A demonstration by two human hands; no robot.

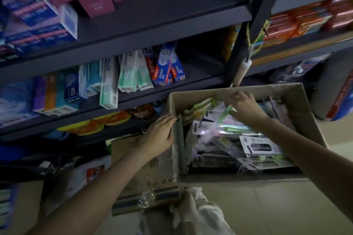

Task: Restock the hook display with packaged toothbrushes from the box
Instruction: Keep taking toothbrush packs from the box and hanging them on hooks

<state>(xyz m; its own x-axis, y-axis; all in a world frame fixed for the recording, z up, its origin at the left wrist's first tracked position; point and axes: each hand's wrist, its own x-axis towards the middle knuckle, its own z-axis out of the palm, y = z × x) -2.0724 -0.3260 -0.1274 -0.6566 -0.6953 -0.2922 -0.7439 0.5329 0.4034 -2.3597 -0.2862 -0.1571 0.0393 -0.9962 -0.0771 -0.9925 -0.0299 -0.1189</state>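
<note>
The packaged toothbrushes [236, 139] lie heaped in the open cardboard box [298, 97], clear blister packs with grey and green cards. The right hand [245, 106] pinches a green-tinted pack [228, 110] near the far wall. The left hand [159, 135] rests flat, fingers straight, on the box's left wall. Shelves [152, 30] of toothpaste cartons [133, 71] stand beside it (image blurred).

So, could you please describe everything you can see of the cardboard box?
The cardboard box is plain brown, open at the top, with worn, creased walls and torn bits of clear tape on its left side. It sits raised beside the dark shelves, above the tiled floor. It holds a loose jumble of packaged toothbrushes. The left hand rests on its left wall; the right hand reaches inside near the far wall, pinching a green packet.
</note>
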